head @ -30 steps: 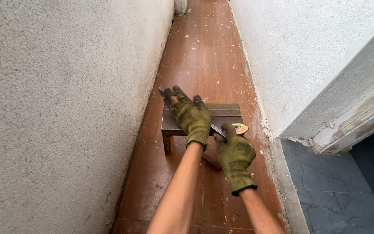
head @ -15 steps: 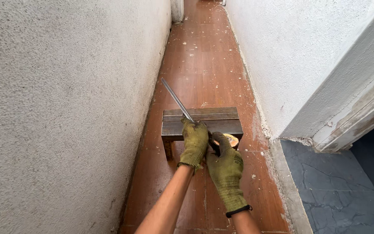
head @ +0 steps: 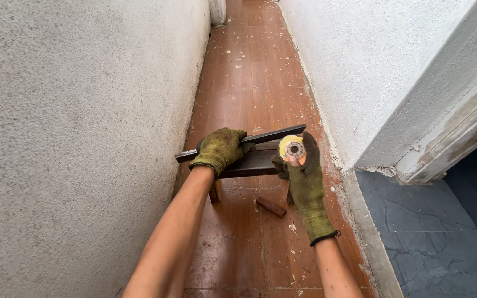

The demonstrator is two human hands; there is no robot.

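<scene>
- My left hand (head: 220, 149), in a worn green glove, is clamped around a long dark metal bar (head: 274, 134). The bar now lies nearly level across the top of the small dark stool (head: 255, 163). Half a second ago it pointed steeply away from me, up the corridor — so it has been swung round and laid down flat.
- My right hand (head: 303, 165) has also changed. Earlier it was low beside the stool's near edge; now it is raised, palm toward me, fingers closed on a small yellow disc (head: 292, 149) with a round hole in the middle and a worn, pinkish face.
- The disc sits just in front of the bar's right end. I cannot tell whether the two touch.
- The stool has not moved. It stands between the rough plastered wall (head: 73, 138) on my left and the white wall (head: 371, 72) on my right, on the red-brown floor (head: 249, 72).
- A short reddish-brown piece (head: 270, 207) lies on the floor beside the stool's right-hand leg, untouched.
- Judgement: bar steadied on the stool, disc lifted clear for a look — both items are under firm control.
</scene>
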